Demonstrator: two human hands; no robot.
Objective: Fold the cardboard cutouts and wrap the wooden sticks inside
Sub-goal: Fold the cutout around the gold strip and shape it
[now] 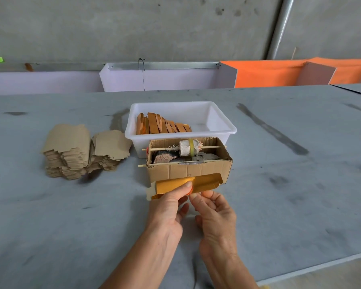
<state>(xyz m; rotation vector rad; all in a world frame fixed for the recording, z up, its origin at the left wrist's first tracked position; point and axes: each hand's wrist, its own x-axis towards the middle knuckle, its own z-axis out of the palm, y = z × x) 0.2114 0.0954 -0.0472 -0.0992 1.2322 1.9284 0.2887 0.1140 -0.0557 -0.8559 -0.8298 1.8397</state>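
A gold-faced cardboard cutout (206, 182), partly folded, is held just in front of the brown cardboard box (188, 170). My left hand (171, 205) grips its left half, thumb on top of the gold side. My right hand (215, 211) pinches the cutout's lower edge from below. Two stacks of flat brown cutouts (71, 151) lie on the table to the left. The white plastic tub (217, 130) behind the box holds several folded gold-orange pieces (161, 125). Two thin wooden sticks (208, 147) lie across the box's open top. Any stick inside the cutout is hidden.
The box holds a white cloth roll (188, 148) with a yellow band and some rags. The grey table (279, 184) runs wide on both sides, its front edge at the lower right. Lilac and orange panels (258, 74) stand along the far edge before a concrete wall.
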